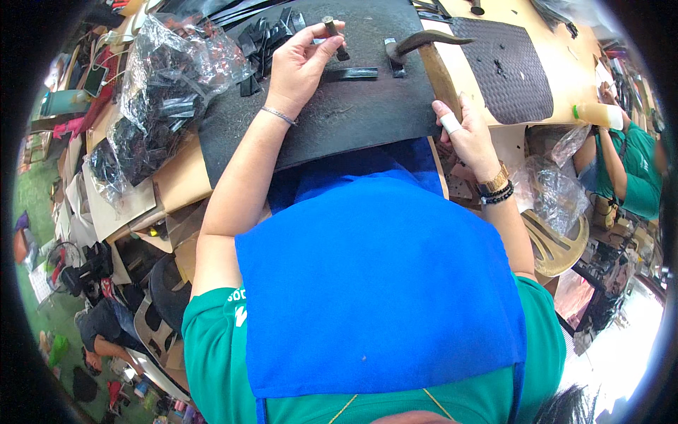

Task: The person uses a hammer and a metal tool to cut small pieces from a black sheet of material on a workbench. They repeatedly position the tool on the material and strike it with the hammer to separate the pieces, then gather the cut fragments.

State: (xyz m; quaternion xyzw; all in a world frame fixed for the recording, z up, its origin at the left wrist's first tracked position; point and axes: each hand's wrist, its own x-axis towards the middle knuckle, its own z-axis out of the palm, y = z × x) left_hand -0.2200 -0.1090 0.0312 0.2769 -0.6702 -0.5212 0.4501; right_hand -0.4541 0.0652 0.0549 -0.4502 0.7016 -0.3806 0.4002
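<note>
My left hand point(300, 65) pinches a short metal punch point(335, 37) between thumb and fingers, over a black work mat point(296, 134). Just below the punch, a glossy black strip point(349, 74) lies flat on the mat. My right hand point(466, 133), with white tape around the thumb, is closed around the wooden handle of a hammer point(442, 79). The hammer's dark head has one flat face and a long curved end. Its flat face is over a small dark piece point(397, 69) on the mat; whether they touch I cannot tell.
Many black strips point(263, 44) are heaped at the mat's far left, next to a clear plastic bag point(152, 92) of dark pieces. A woven dark panel point(508, 71) lies to the right. Beyond it, a co-worker in a green shirt point(632, 169) sits near a pale bottle point(599, 115).
</note>
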